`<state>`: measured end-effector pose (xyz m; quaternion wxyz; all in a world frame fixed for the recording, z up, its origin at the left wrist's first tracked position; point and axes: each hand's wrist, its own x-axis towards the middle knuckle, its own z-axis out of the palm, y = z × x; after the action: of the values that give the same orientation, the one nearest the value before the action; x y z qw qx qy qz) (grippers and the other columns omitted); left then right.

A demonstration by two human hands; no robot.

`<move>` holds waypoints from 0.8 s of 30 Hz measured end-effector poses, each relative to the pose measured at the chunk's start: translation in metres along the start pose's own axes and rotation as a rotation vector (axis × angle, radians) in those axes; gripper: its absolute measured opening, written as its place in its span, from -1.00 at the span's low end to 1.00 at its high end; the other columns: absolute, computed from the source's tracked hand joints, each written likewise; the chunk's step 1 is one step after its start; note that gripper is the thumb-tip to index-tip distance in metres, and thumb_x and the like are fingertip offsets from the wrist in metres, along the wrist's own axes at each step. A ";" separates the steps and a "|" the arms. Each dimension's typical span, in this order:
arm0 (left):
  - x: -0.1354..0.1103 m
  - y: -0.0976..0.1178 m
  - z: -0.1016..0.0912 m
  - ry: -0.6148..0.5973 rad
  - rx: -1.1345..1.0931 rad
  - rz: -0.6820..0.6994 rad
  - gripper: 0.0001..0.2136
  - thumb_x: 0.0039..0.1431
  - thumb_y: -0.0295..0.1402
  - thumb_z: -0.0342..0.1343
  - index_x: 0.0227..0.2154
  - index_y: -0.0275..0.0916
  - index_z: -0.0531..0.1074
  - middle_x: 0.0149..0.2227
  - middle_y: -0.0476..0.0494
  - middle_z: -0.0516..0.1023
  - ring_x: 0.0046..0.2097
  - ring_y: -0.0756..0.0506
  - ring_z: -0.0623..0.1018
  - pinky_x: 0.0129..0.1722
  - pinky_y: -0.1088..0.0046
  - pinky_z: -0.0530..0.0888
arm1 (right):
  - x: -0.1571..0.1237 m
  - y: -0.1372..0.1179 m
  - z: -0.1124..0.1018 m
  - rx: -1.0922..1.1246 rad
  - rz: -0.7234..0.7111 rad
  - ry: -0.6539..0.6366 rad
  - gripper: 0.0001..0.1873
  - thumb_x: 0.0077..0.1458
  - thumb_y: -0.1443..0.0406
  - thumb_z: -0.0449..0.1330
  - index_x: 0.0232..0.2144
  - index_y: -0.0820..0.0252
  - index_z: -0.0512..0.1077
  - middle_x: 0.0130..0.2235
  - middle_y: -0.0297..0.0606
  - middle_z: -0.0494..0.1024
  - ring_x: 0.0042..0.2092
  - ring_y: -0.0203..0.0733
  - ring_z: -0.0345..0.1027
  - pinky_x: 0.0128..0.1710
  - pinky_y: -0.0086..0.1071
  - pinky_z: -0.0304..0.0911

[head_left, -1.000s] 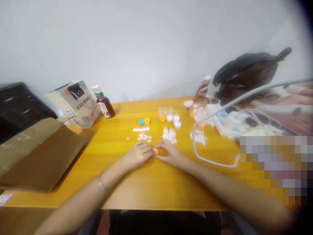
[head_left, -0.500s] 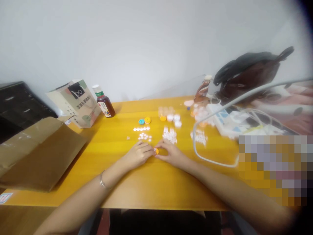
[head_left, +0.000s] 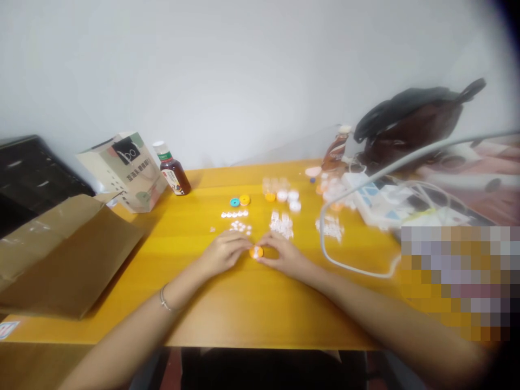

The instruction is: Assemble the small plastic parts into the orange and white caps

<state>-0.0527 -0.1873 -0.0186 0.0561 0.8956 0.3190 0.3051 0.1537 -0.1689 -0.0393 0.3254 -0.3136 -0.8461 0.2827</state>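
Between the thumb and fingers of my right hand [head_left: 286, 253] is a small orange round cap [head_left: 257, 252] with a white piece across its face. My left hand [head_left: 226, 251] is closed, its fingertips at the cap's left rim; what they pinch, if anything, is too small to make out. Just beyond the hands lie a cluster of small white pieces [head_left: 239, 226] and a row of white round pieces [head_left: 234, 214]. A teal disc [head_left: 234, 202] and another orange cap [head_left: 244, 200] sit behind them. Clear-white small parts [head_left: 281, 225] are heaped beyond my right hand.
White caps [head_left: 294, 200] stand farther back. More white parts [head_left: 331, 228] lie right, inside a white cable [head_left: 325, 238]. A dark-red bottle [head_left: 175, 176], paper bag [head_left: 134, 173] and cardboard box [head_left: 81, 254] occupy the left; a brown bottle [head_left: 336, 151] and black bag [head_left: 410, 122] the right.
My left hand has drawn slightly left, uncovering the cap. The cap's face with the white piece now shows more fully. My right hand has stayed almost in place.
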 end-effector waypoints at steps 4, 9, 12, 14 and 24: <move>0.001 -0.001 0.000 0.130 -0.144 -0.281 -0.83 0.13 -0.41 -0.04 -0.28 -0.24 0.43 -0.30 -0.14 0.51 -0.28 -0.03 0.48 -0.30 0.46 0.40 | 0.000 -0.002 -0.001 0.009 0.008 -0.007 -0.81 -0.08 0.30 0.19 -0.31 0.15 0.39 -0.30 -0.25 0.40 -0.22 -0.21 0.30 -0.17 -0.28 0.24; 0.000 0.000 0.011 0.014 -0.421 -0.532 -0.80 0.11 -0.33 0.00 -0.24 -0.28 0.41 -0.27 -0.17 0.52 -0.28 -0.05 0.50 -0.28 0.42 0.43 | -0.001 -0.003 0.000 0.161 0.075 0.023 -0.76 -0.08 0.29 0.19 -0.28 0.20 0.37 -0.27 -0.24 0.44 -0.23 -0.23 0.33 -0.17 -0.27 0.27; 0.001 0.001 0.016 0.005 -0.632 -0.586 -0.78 0.09 -0.34 0.03 -0.22 -0.31 0.38 -0.29 -0.18 0.52 -0.28 -0.05 0.51 -0.26 0.41 0.44 | -0.001 -0.005 0.001 0.368 0.123 0.022 -0.73 -0.08 0.29 0.19 -0.25 0.19 0.34 -0.25 -0.26 0.46 -0.25 -0.28 0.36 -0.17 -0.30 0.30; 0.002 0.002 0.018 0.043 -0.696 -0.589 -0.78 0.07 -0.35 0.04 -0.22 -0.31 0.37 -0.30 -0.18 0.52 -0.27 -0.04 0.51 -0.22 0.38 0.44 | 0.000 -0.007 0.002 0.493 0.165 0.020 -0.71 -0.10 0.28 0.20 -0.25 0.18 0.33 -0.27 -0.27 0.47 -0.28 -0.31 0.37 -0.19 -0.32 0.31; 0.005 0.016 0.010 0.205 -0.389 -0.393 -0.84 0.09 -0.39 0.03 -0.25 -0.27 0.35 -0.26 -0.17 0.46 -0.22 -0.04 0.47 -0.19 0.36 0.41 | 0.004 0.002 0.007 0.728 0.296 0.108 -0.63 -0.23 0.26 0.30 -0.30 0.17 0.33 -0.32 -0.29 0.47 -0.29 -0.30 0.39 -0.17 -0.31 0.31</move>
<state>-0.0353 -0.1959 -0.0199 0.2522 0.7535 0.4258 0.4328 0.1473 -0.1668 -0.0437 0.4150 -0.3105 -0.6179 0.5912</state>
